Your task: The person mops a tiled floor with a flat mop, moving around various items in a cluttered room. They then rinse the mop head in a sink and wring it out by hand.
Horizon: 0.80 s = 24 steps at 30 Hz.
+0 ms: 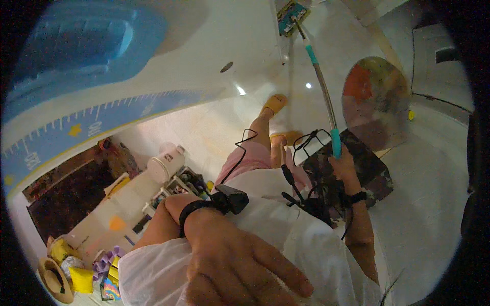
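Observation:
My right hand is closed around the teal grip of a long mop handle. The handle runs away from me to a flat mop head with a teal top, resting on the pale floor at the top of the view. Large and close to the camera, my left hand holds nothing; its fingers are spread in front of my white shirt, and its fingertips are partly cut off by the lower edge. A black strap with a small black device sits on the left wrist.
A round patterned mat and a dark mat or board lie at the right. Black cables hang before me. A white bin, a straw hat and yellow items are at the left, below a blue growth-chart strip.

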Available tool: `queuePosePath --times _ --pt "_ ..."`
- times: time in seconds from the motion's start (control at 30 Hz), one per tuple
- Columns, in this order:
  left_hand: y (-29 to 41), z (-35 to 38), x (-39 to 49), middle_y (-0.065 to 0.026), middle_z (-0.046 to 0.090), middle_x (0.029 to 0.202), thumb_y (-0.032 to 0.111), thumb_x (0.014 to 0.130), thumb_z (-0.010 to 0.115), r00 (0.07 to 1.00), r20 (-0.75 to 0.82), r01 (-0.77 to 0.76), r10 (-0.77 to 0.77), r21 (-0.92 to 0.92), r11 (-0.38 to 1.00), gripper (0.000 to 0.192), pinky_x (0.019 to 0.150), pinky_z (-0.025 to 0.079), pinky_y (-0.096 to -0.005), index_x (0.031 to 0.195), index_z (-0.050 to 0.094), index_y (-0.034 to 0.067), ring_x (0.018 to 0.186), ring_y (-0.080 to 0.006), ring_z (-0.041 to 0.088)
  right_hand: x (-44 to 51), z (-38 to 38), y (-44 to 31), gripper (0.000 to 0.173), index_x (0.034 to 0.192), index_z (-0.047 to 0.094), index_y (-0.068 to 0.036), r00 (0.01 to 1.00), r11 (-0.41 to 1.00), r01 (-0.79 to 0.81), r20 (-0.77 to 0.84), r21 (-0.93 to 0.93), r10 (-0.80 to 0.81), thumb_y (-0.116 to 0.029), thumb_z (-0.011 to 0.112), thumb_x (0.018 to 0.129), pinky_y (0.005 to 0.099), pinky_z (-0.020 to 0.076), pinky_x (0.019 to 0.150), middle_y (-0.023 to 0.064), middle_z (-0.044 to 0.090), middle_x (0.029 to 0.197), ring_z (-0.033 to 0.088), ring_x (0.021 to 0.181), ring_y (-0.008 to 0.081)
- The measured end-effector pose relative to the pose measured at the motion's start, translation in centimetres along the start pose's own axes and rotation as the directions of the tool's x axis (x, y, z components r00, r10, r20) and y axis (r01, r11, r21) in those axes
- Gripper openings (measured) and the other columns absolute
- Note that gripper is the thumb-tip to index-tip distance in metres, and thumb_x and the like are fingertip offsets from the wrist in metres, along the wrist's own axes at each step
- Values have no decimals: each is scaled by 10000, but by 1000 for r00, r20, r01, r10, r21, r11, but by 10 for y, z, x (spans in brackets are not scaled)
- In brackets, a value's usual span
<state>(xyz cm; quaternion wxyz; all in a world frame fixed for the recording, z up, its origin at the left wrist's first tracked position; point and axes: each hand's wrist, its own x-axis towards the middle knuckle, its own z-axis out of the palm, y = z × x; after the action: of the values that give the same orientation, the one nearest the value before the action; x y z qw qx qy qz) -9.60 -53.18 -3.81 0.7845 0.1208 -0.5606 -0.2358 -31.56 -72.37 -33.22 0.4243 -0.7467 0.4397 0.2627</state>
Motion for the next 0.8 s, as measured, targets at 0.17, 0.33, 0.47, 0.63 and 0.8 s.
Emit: queuePosePath --times 0.17,0.33,0.47,0.63,0.8 --pt "29 -9 -11 -280 532 1071 108 776 578 998 -50 -34 36 29 999 433 807 441 -490 1153 379 33 984 -389 543 0 -5 -15 600 1263 378 17 999 993 -18 -30 -119 14 -138 608 731 384 502 528 210 599 868 607 586 280" --pt "26 -8 -8 -288 529 1074 106 772 580 998 -58 -20 21 26 999 449 810 438 -497 1160 367 34 989 -394 541 0 -5 37 422 1122 470 -13 993 967 57 -89 -249 -82 -212 614 779 403 504 555 178 607 830 607 645 315" --pt "14 -16 0 -293 527 1077 105 770 581 999 -51 -11 11 4 1000 461 812 436 -503 1166 357 35 993 -397 540 -9 19 114 342 1044 514 -32 982 977 92 -144 -190 -121 -312 566 853 363 502 523 131 610 810 583 606 297" --pt "7 -35 13 -301 524 1081 104 766 583 1000 -28 7 -8 -15 1000 477 815 433 -510 1174 345 35 998 -402 539 -72 50 155 312 910 527 -13 846 568 -500 230 654 480 -317 549 842 379 462 548 87 582 706 565 612 253" --pt "13 -64 37 -308 521 1085 102 763 585 1000 -8 25 -25 -38 999 493 818 430 -517 1181 333 36 1002 -407 537 -162 53 133 302 855 553 -90 950 916 -297 183 271 254 -391 523 858 371 452 557 26 531 692 502 610 203"
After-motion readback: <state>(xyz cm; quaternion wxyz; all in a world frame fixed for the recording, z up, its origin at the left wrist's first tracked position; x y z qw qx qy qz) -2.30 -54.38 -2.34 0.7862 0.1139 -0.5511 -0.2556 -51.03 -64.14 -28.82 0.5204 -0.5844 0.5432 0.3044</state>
